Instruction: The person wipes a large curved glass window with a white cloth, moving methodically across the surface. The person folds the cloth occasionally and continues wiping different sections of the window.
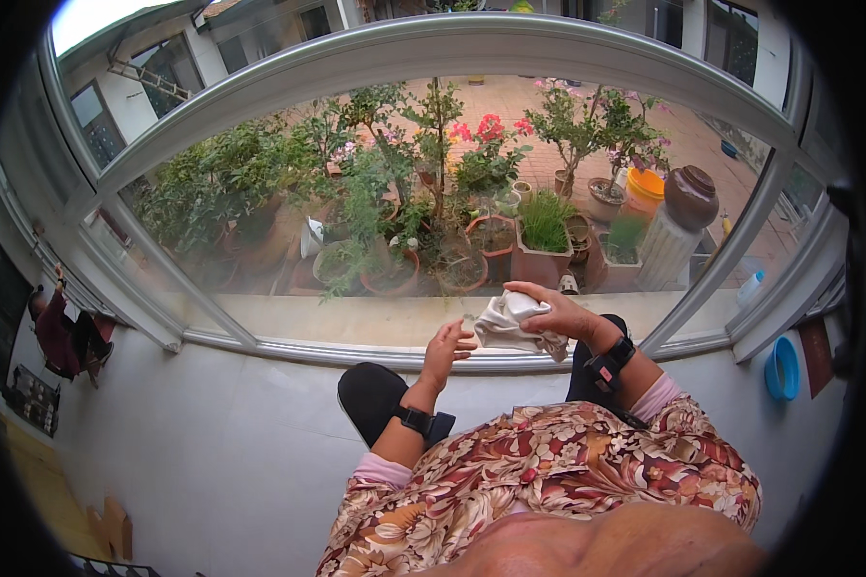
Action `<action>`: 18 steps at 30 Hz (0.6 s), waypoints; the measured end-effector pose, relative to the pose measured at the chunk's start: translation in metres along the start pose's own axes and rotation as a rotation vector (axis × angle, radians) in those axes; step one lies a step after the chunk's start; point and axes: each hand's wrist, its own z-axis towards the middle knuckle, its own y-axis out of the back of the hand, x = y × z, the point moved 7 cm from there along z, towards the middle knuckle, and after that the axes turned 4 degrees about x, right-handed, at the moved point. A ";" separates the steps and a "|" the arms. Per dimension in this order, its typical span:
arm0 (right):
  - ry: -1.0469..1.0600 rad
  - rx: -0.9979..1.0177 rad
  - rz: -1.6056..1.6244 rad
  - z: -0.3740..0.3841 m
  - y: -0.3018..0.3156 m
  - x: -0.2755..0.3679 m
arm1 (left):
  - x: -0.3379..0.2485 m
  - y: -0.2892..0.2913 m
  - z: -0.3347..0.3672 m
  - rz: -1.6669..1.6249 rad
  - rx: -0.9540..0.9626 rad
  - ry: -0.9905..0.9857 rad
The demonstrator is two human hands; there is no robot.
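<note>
In my right hand [555,314] is a crumpled whitish cloth [510,320], gripped from its right side and held in front of the window glass. Folds of the cloth hang below the fingers. My left hand [448,348] is just left of the cloth, apart from it, with its fingers spread and nothing in them. Behind both hands stretches a large window pane [289,279] in a silver-white frame [356,361]. Dark straps with small devices sit on both wrists.
Beyond the glass stand several potted plants [544,226], an orange bucket [645,188] and a brown jar [691,195]. A blue basin [782,368] rests on the floor at right. Another person [63,332] sits far left, near a dark crate [34,399]. A cardboard box [114,529] lies lower left.
</note>
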 end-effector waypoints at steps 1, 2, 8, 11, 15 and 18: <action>0.044 0.023 0.028 -0.004 -0.001 0.014 | -0.024 -0.010 -0.009 -0.255 0.096 -0.047; 0.044 0.003 -0.078 -0.003 -0.006 0.022 | -0.044 -0.022 -0.019 -0.399 0.208 -0.074; 0.151 -0.091 -0.532 0.020 -0.056 0.035 | -0.075 -0.058 -0.058 -0.378 0.302 -0.169; 0.246 -0.282 -0.719 0.021 -0.067 0.043 | -0.069 -0.043 -0.059 -0.423 0.089 -0.195; 0.396 -0.562 -0.810 0.014 -0.074 0.049 | -0.082 -0.024 -0.064 -0.388 -0.066 -0.331; 0.447 -0.583 -0.600 0.020 -0.072 0.039 | -0.094 -0.024 -0.070 -0.340 -0.077 -0.369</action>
